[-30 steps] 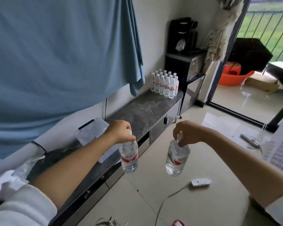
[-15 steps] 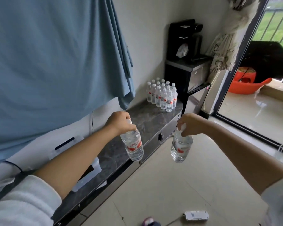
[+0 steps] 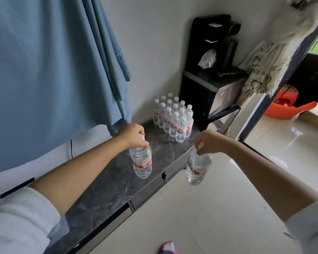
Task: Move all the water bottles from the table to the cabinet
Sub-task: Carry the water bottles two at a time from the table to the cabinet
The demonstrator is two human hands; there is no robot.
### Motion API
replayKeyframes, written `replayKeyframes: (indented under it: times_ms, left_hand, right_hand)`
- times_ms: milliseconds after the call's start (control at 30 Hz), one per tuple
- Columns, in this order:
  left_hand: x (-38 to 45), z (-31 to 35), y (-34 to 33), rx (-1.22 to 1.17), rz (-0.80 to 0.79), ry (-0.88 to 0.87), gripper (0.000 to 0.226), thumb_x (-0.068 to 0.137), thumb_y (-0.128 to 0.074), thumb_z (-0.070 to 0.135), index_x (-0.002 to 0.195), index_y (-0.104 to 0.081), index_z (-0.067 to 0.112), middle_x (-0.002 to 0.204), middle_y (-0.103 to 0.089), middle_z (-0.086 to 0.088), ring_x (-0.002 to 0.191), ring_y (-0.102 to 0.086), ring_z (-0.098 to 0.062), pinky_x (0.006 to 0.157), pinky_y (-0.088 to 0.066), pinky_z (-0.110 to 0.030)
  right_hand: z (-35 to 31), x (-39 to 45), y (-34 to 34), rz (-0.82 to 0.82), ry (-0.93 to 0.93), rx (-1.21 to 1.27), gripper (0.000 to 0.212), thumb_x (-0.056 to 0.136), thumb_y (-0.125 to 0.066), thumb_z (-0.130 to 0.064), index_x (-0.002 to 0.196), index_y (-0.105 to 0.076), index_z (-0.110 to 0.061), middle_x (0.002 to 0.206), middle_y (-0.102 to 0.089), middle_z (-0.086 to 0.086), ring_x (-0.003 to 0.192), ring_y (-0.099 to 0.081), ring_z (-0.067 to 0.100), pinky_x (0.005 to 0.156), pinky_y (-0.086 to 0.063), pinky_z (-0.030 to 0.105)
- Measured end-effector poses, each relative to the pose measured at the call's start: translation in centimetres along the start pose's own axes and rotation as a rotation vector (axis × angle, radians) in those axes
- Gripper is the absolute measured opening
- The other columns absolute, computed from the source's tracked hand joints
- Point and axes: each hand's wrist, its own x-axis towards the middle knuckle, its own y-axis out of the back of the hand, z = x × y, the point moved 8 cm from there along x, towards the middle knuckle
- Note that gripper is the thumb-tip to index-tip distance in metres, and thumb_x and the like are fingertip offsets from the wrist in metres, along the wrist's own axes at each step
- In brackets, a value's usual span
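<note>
At frame centre, two water bottles are carried by their necks. Left hand [image 3: 131, 133] is curled over the white cap of the left bottle [image 3: 142, 163], which hangs below the fingers, nearly upright, over the dark marble top of the cabinet [image 3: 108, 186], not touching it. Right hand [image 3: 208, 142] pinches the neck of the right bottle [image 3: 197, 167], which hangs below the grip, tilted a little, past the cabinet's front edge and above the pale tiled floor [image 3: 209, 217]. Both bottles are clear with red-and-white labels. Farther up the frame, at the cabinet's far end, a cluster of bottles [image 3: 173, 119] is stood upright in tight rows, well apart from both held bottles. A blue curtain [image 3: 50, 70] fills the upper left. A black dispenser unit [image 3: 209, 74] is seen just beside the cluster, upper centre-right. A patterned drape [image 3: 270, 61] and an orange tub [image 3: 290, 107] are seen at the right by a glass door. White sleeves are pushed up both forearms.
</note>
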Motion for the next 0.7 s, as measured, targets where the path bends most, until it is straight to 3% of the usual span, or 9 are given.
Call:
replayKeyframes:
  times_ms: [133, 233, 400, 567, 700]
  left_hand:
    - [6.2, 2.3, 0.0, 0.006, 0.022, 0.026, 0.015, 0.077, -0.068, 0.023, 0.08, -0.054, 0.016, 0.063, -0.043, 0.013, 0.08, -0.048, -0.016, 0.049, -0.029, -0.016]
    - [10.4, 3.9, -0.5, -0.029, 0.015, 0.046, 0.013, 0.077, -0.068, 0.022, 0.083, -0.06, 0.014, 0.069, -0.049, 0.007, 0.082, -0.052, -0.02, 0.049, -0.03, -0.016]
    - [16.9, 5.1, -2.8, -0.06, -0.057, 0.115, 0.02, 0.074, -0.069, 0.02, 0.064, -0.051, 0.021, 0.084, -0.056, 0.001, 0.08, -0.052, -0.018, 0.053, -0.037, -0.022]
    - [23.0, 6.3, -5.3, -0.079, -0.072, 0.233, 0.03, 0.073, -0.068, 0.015, 0.057, -0.044, 0.026, 0.075, -0.054, 0.004, 0.078, -0.051, -0.017, 0.054, -0.035, -0.024]
    - [26.1, 6.9, -6.8, -0.12, -0.054, 0.334, 0.023, 0.073, -0.067, 0.012, 0.062, -0.049, 0.021, 0.067, -0.049, 0.009, 0.076, -0.05, -0.018, 0.051, -0.032, -0.021]
  right_hand:
    - [4.3, 5.2, 2.6, -0.015, -0.008, -0.009, 0.027, 0.081, -0.065, -0.022, 0.107, -0.067, -0.014, 0.112, -0.063, 0.007, 0.089, -0.053, 0.017, 0.08, -0.047, 0.029]
    - [7.7, 9.0, 4.3, -0.015, -0.004, 0.011, 0.031, 0.077, -0.07, -0.027, 0.105, -0.067, -0.013, 0.104, -0.06, 0.006, 0.09, -0.053, 0.019, 0.076, -0.044, 0.028]
    - [12.8, 14.7, 5.2, -0.063, 0.043, 0.003, 0.036, 0.074, -0.074, -0.02, 0.106, -0.065, -0.011, 0.093, -0.047, -0.001, 0.085, -0.046, 0.015, 0.055, -0.034, 0.015]
    - [18.6, 21.3, 5.2, -0.13, 0.113, -0.065, 0.034, 0.076, -0.069, -0.017, 0.11, -0.064, -0.011, 0.096, -0.041, -0.001, 0.085, -0.045, 0.015, 0.054, -0.031, 0.012]
    - [21.9, 25.5, 4.7, -0.177, 0.159, -0.163, 0.034, 0.082, -0.063, -0.018, 0.115, -0.062, -0.015, 0.1, -0.04, 0.002, 0.085, -0.043, 0.014, 0.06, -0.037, 0.021]
